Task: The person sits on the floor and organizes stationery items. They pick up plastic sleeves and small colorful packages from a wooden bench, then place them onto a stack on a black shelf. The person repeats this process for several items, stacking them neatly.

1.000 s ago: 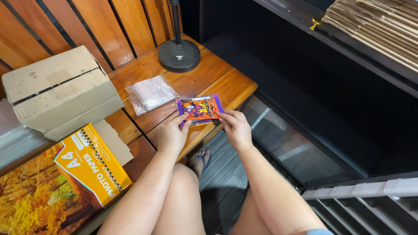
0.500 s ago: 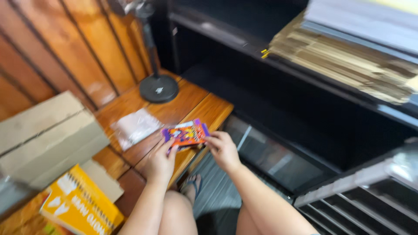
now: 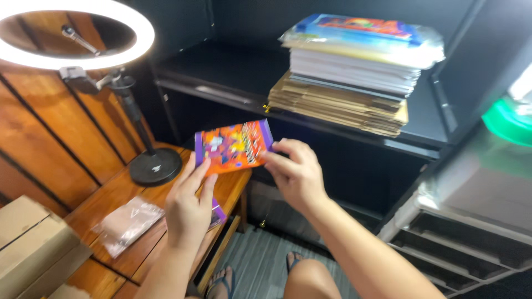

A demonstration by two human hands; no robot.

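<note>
Two hands lift a card pack [image 3: 234,145], orange with purple edges, above the table [image 3: 111,195]. The left hand [image 3: 188,207] rises from below the pack, fingers flat against its back, thumb hidden behind it. The right hand [image 3: 295,173] pinches the pack's right edge between thumb and fingertips, forearm running down to the lower right. Under the left palm, a second purple-edged pack [image 3: 216,215] lies on the table. Left of the raised pack stand a ring light [image 3: 77,33] and its round black base [image 3: 155,166]; below the base lies a clear plastic bag [image 3: 126,224], with a cardboard box [image 3: 33,249] at the far left. Behind the pack, a dark shelf [image 3: 221,77] carries a stack of flat cartons and paper [image 3: 354,72]. Sandalled feet [image 3: 221,285] rest on the grey floor under the pack.
</note>
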